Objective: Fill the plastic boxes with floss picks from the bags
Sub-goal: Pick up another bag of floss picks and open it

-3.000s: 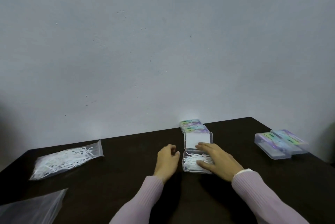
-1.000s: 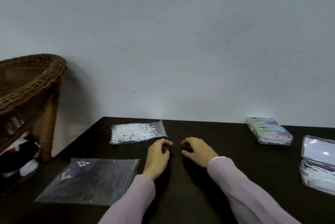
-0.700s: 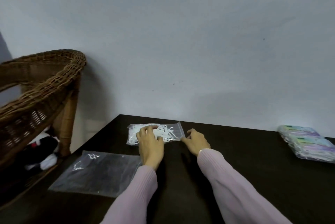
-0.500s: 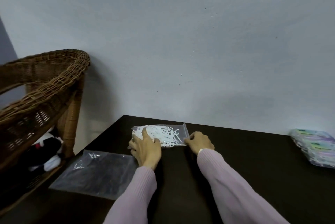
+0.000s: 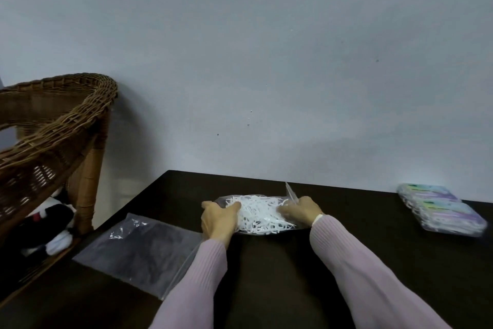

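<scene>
So, head view only. Bag (image 5: 260, 215) of floss picks (image 5: 262, 213) sits on the dark table (image 5: 346, 262), mid-table near the far edge, between both hands. It's clear plastic, bulged in the middle, stuffed with a tangled white heap of picks; individual picks too small to make out. One corner of the plastic sticks up at its right end, just above the right hand.

Left hand (image 5: 219, 219) grips the bag's left end, fingers curled over the plastic, thumb on the near side. Right hand (image 5: 300, 211) holds the right end, fingers curled onto the plastic near the raised corner. Both sleeves pale pink, ribbed.

Empty bag (image 5: 138, 248) lies flat on the table's left part, near the left forearm, its right edge running under the sleeve. Clear, wrinkled, a few glints on it.

Boxes (image 5: 440, 211) sit at the table's right side, well apart from the hands: clear plastic, lids down, pastel green and purple labels, blurred. They look stacked or overlapped; can't tell how many.

Wicker chair (image 5: 56, 126) stands left of the table, with dark and white cloth items under its seat. Plain grey wall (image 5: 266, 62) behind.
</scene>
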`<act>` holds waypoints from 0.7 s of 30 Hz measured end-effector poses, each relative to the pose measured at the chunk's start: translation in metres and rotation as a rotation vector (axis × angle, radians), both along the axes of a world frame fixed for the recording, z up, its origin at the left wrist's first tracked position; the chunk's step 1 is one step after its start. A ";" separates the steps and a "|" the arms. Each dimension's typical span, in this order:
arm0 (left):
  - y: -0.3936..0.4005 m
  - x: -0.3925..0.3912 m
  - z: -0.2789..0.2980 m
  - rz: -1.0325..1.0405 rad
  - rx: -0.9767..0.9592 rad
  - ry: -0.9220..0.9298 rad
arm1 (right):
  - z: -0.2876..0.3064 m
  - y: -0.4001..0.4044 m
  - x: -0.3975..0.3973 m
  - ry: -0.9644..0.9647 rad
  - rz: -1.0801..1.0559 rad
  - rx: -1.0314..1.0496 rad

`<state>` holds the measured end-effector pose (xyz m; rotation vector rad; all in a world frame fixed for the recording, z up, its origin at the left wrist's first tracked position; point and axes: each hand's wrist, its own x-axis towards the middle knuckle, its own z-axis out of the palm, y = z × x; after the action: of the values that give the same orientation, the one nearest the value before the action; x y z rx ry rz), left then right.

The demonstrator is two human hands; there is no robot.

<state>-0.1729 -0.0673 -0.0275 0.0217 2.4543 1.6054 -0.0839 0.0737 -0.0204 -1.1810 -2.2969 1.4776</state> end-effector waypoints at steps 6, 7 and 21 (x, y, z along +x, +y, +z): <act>0.010 0.026 -0.007 -0.301 0.086 0.156 | 0.000 0.011 0.049 0.298 0.036 -0.267; 0.011 0.032 -0.006 -0.354 0.129 0.223 | 0.000 0.013 0.057 0.328 0.033 -0.282; 0.023 0.068 -0.005 -0.849 0.498 0.134 | -0.007 0.028 0.130 0.672 -0.064 -0.324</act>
<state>-0.1052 -0.0443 -0.0328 1.0992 1.6417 1.7203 0.0462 0.1020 -0.0272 -0.6507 -1.6020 1.8997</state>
